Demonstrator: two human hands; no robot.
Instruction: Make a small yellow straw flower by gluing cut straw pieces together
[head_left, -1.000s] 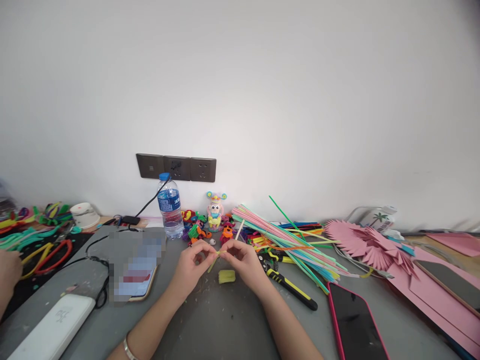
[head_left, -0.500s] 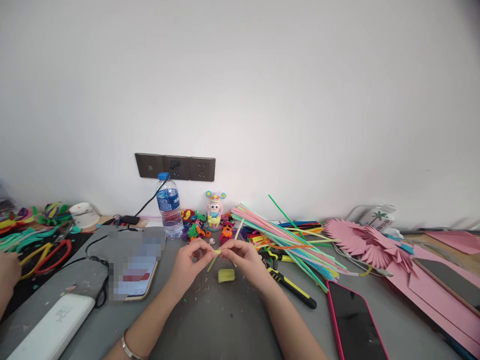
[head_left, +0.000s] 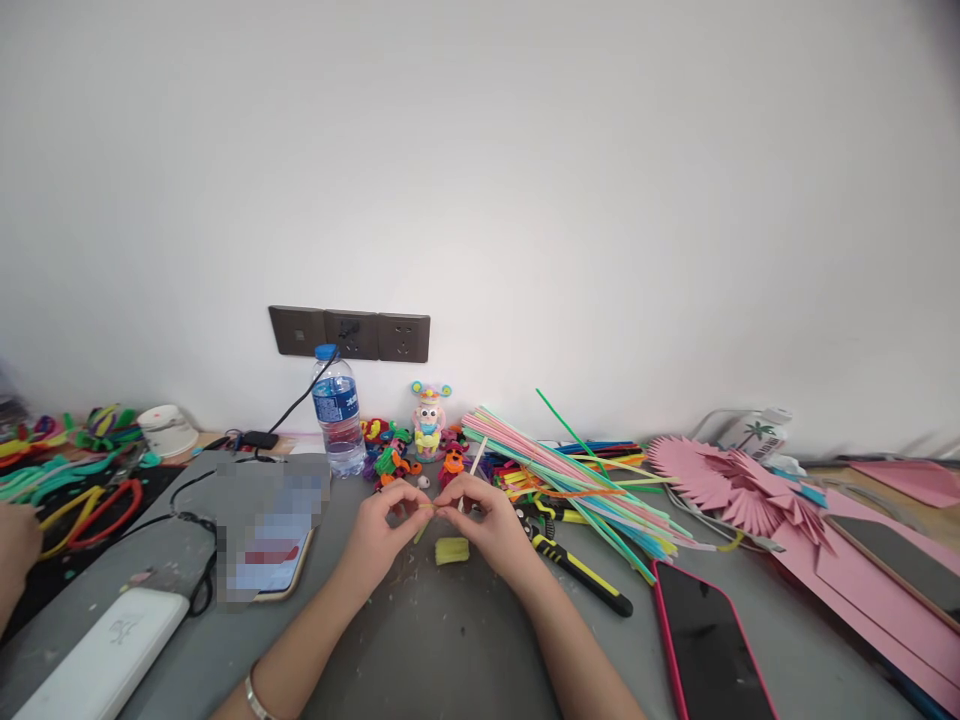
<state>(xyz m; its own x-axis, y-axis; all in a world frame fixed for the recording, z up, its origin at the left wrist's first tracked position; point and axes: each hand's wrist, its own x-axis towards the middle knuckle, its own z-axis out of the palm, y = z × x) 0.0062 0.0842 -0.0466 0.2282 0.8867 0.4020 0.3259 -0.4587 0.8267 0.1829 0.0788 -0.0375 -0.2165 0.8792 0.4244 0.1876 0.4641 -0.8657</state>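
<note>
Left hand [head_left: 395, 522] and right hand [head_left: 484, 518], close together, both pinching a thin yellow strip [head_left: 421, 533]! Yellow bundle [head_left: 451, 551] lies just nearer, pliers [head_left: 586, 580] to the right.

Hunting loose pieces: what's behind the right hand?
Beyond the right hand, an orange figure and yellow-and-black tool partly show. What its palm and fingers cover cannot be seen.

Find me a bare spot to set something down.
Apart from specks, the mat looks bare between left forearm and right forearm, nearer than the yellow block, and between the pink phone and pink paper. It's crowded along the wall, from bottle to stems.
</note>
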